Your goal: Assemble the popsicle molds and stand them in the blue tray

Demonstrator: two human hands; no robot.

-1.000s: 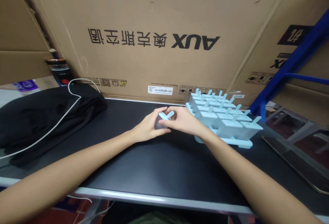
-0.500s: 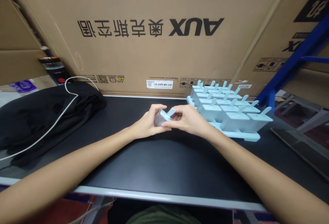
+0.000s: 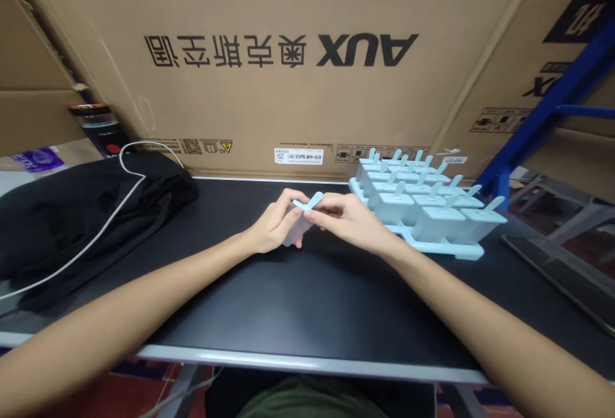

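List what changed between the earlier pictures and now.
The light blue stick lid, seated low on the translucent mould cup a second ago, now stands raised above it, pinched by the right hand. The left hand still grips the cup, now held a little higher. The ice pop mould tray, black cloth and white cable stayed as they were.
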